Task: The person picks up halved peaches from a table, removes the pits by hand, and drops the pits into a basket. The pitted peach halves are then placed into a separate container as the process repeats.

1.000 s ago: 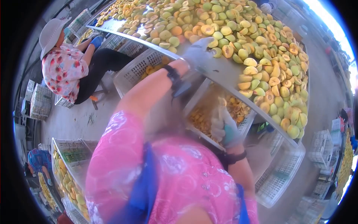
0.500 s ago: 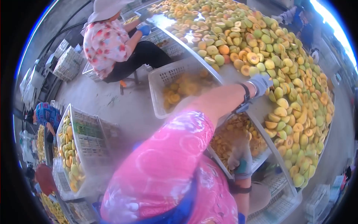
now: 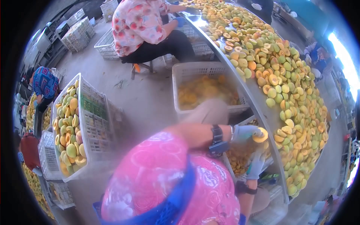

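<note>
Holding a fruit half (image 3: 260, 135) at its fingertips, the left hand (image 3: 245, 133) was nearer it; whether the right hand (image 3: 255, 165), close beside that grip, held anything was impossible to tell. The half faced the surface (image 3: 267, 112).

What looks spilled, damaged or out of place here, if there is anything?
A dark scrap lies on the floor between the stool and the fruit-filled crate. It looks odd because it lies loose, outside any crate; I cannot identify it. Around the left hand, holding a cut fruit, and the right hand, nothing looks spilled or damaged.
</note>
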Motion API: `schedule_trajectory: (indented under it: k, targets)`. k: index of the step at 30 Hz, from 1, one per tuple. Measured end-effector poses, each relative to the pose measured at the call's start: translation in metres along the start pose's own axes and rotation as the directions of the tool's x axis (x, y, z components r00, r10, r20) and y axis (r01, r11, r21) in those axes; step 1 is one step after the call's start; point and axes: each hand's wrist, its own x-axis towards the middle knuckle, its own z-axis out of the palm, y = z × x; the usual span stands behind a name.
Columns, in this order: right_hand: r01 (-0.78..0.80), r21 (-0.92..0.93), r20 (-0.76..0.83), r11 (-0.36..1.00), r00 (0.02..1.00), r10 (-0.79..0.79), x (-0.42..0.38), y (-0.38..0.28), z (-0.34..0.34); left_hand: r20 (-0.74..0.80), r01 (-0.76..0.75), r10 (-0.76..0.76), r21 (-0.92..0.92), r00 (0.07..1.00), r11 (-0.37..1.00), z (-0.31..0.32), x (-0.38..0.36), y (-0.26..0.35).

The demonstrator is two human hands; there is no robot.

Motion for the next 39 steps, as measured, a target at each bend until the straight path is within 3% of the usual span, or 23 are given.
schedule_trajectory:
  k: [2,3,5,7,9,10,13,14,15,17,18,21,24,26,27,28,30,31,32,34,35,37,39]
  targets:
    - [0.156,-0.387,-0.087,0.909,0.975,-0.204,-0.01,-0.026,0.016,-0.006,0.011,-0.011,-0.035,1.0,0.999,0.004,-0.014,-0.004]
    - [0.178,-0.39,-0.068,0.903,0.973,-0.221,-0.013,-0.037,0.018,0.005,0.021,-0.021,-0.057,1.0,0.998,0.0,-0.016,-0.004]
    - [0.095,-0.435,0.046,0.895,0.995,-0.084,-0.019,-0.052,0.02,-0.005,-0.069,0.07,0.07,0.998,0.995,0.001,-0.017,-0.01]
    - [0.159,-0.512,0.059,0.844,0.987,-0.15,-0.016,-0.04,0.012,-0.04,-0.052,0.055,0.067,0.998,0.996,0.005,-0.023,-0.012]
    - [0.103,-0.805,0.03,0.585,0.991,-0.133,-0.021,-0.051,0.009,-0.014,-0.162,0.17,0.235,0.985,0.958,0.011,-0.022,-0.017]
    - [0.136,-0.818,0.03,0.559,0.98,-0.195,-0.013,-0.037,0.001,-0.008,-0.167,0.174,0.24,0.985,0.956,0.03,-0.034,-0.008]
    - [0.263,-0.82,0.076,0.508,0.93,-0.359,-0.004,-0.027,-0.014,0.012,-0.106,0.106,0.202,0.994,0.974,0.065,-0.04,0.003]
    - [0.282,-0.701,0.026,0.656,0.928,-0.371,-0.007,-0.035,-0.014,0.045,-0.078,0.071,0.199,0.996,0.977,0.061,-0.018,0.003]
    - [0.277,-0.699,0.019,0.659,0.929,-0.37,-0.007,-0.041,-0.016,0.077,-0.05,0.035,0.196,0.996,0.979,0.064,-0.011,0.006]
    - [0.376,-0.423,-0.054,0.825,0.898,-0.437,-0.007,-0.05,-0.019,0.052,-0.025,0.013,0.236,0.999,0.971,0.067,0.0,0.011]
    - [-0.007,-0.054,-0.02,0.999,1.0,0.006,-0.018,-0.07,-0.021,0.109,0.004,-0.031,0.239,0.994,0.971,0.063,0.015,0.012]
    - [0.048,-0.017,-0.017,0.999,0.999,-0.049,-0.013,-0.058,-0.025,0.141,0.098,-0.141,0.277,0.98,0.956,0.045,0.054,0.014]
    - [-0.076,0.065,-0.041,0.995,0.996,0.079,-0.01,-0.036,-0.025,0.091,0.22,-0.259,0.31,0.962,0.925,0.012,0.075,-0.003]
    - [-0.143,0.137,-0.039,0.98,0.988,0.149,-0.007,-0.026,-0.024,0.221,0.029,-0.134,0.424,0.966,0.905,-0.015,0.078,-0.012]
    - [-0.249,0.188,0.032,0.95,0.968,0.247,-0.006,-0.024,-0.026,0.204,0.05,-0.147,0.416,0.968,0.908,-0.021,0.08,-0.014]
    - [-0.359,0.225,0.111,0.906,0.933,0.342,-0.007,-0.018,-0.029,0.147,0.172,-0.242,0.375,0.959,0.911,-0.024,0.082,-0.018]
    - [-0.321,0.186,0.134,0.929,0.944,0.3,0.008,0.013,-0.037,0.054,0.392,-0.423,0.288,0.904,0.874,-0.021,0.087,-0.018]
    - [-0.256,0.149,0.151,0.955,0.961,0.234,0.015,0.022,-0.037,0.04,0.402,-0.43,0.284,0.902,0.87,-0.013,0.085,-0.013]
    - [-0.264,0.16,0.156,0.951,0.958,0.239,0.019,0.028,-0.037,0.08,0.316,-0.371,0.377,0.925,0.87,-0.003,0.079,-0.006]
    - [-0.189,-0.011,0.035,0.982,0.981,0.189,0.028,0.027,-0.033,0.152,0.191,-0.298,0.485,0.943,0.854,0.012,0.07,0.004]
    - [-0.191,-0.003,0.035,0.982,0.981,0.191,0.029,0.02,-0.03,0.146,0.198,-0.303,0.487,0.942,0.85,0.019,0.066,0.007]
    - [-0.091,-0.263,-0.116,0.96,0.991,0.062,0.026,-0.015,-0.022,0.041,0.106,-0.148,0.519,0.988,0.848,0.029,0.061,0.013]
    - [-0.161,-0.212,-0.082,0.964,0.986,0.147,0.031,-0.01,-0.027,0.005,0.091,-0.112,0.543,0.994,0.835,0.023,0.064,0.01]
